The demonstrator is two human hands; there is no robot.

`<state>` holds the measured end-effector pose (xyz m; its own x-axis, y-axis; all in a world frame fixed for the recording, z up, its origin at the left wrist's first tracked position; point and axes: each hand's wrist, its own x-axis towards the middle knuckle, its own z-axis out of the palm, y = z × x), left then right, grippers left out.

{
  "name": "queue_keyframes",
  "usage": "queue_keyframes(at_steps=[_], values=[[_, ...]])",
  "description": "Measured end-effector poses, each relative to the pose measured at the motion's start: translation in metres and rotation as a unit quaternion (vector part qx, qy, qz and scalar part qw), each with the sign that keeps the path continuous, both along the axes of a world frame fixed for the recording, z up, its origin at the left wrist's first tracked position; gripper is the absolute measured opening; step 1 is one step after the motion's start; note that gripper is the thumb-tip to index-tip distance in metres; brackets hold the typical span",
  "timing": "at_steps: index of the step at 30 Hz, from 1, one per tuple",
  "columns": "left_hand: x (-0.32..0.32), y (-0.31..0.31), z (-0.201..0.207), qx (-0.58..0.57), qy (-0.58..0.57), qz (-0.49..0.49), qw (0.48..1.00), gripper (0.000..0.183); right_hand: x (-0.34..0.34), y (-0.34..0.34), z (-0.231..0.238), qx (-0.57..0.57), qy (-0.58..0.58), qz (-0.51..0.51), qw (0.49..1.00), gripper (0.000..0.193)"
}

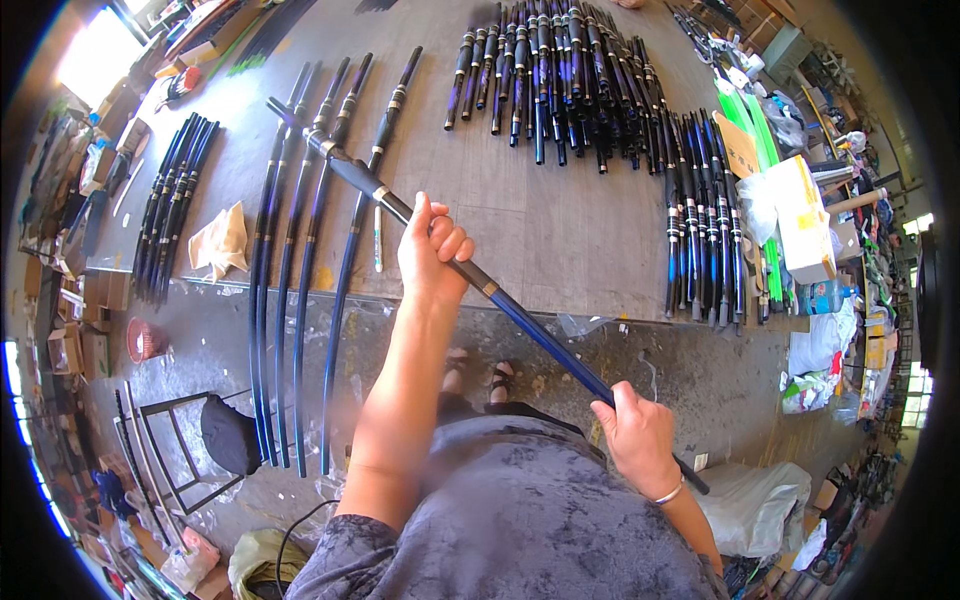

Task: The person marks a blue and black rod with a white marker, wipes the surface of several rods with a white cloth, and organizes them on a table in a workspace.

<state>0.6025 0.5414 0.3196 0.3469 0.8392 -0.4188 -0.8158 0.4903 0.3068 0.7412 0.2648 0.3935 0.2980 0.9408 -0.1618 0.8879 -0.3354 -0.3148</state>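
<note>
A dark blue and black fishing rod (535, 325) slants across my front, its thick grip end up at the left over the table. My left hand (437, 248) wraps round it just below the black grip. Lower down, my right hand (638, 430) is closed on the blue shaft, and the rod's thin end pokes out past it. Left of my left hand, several similar rods (290, 240) lie side by side, their lower ends jutting past the edge of the grey table (500, 245). Beside them lies a white marker pen (378, 240).
A large heap of rods (560, 80) covers the far middle of the table, with a bundle of rods (702, 220) at right. More rods (178, 190) and a beige cloth (218, 240) lie left. A white box (800, 220) stands far right; a stool (230, 435) is at lower left.
</note>
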Motion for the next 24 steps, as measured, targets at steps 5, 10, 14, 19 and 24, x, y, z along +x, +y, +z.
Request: queue_keyframes(at_steps=[5, 10, 14, 19, 24], values=[[-0.002, -0.003, 0.001, 0.058, -0.041, -0.075, 0.995, 0.025, 0.01, -0.021, -0.012, -0.104, 0.239, -0.006, 0.965, 0.037], [0.008, -0.008, -0.001, 0.07, -0.073, -0.109, 0.989, 0.025, 0.025, -0.039, -0.016, -0.232, 0.64, -0.161, 0.715, 0.038], [0.006, -0.006, -0.008, 0.097, -0.103, -0.121, 0.983, 0.032, 0.026, -0.037, -0.018, -0.194, 0.688, -0.183, 0.675, 0.033], [0.024, -0.019, 0.031, 0.01, 0.031, -0.045, 0.998, 0.043, 0.02, -0.036, -0.027, -0.019, 0.311, -0.098, 0.945, 0.027], [0.027, -0.006, 0.015, 0.009, 0.059, -0.041, 0.997, 0.035, 0.0, -0.033, -0.027, 0.031, 0.075, -0.087, 0.993, 0.027]])
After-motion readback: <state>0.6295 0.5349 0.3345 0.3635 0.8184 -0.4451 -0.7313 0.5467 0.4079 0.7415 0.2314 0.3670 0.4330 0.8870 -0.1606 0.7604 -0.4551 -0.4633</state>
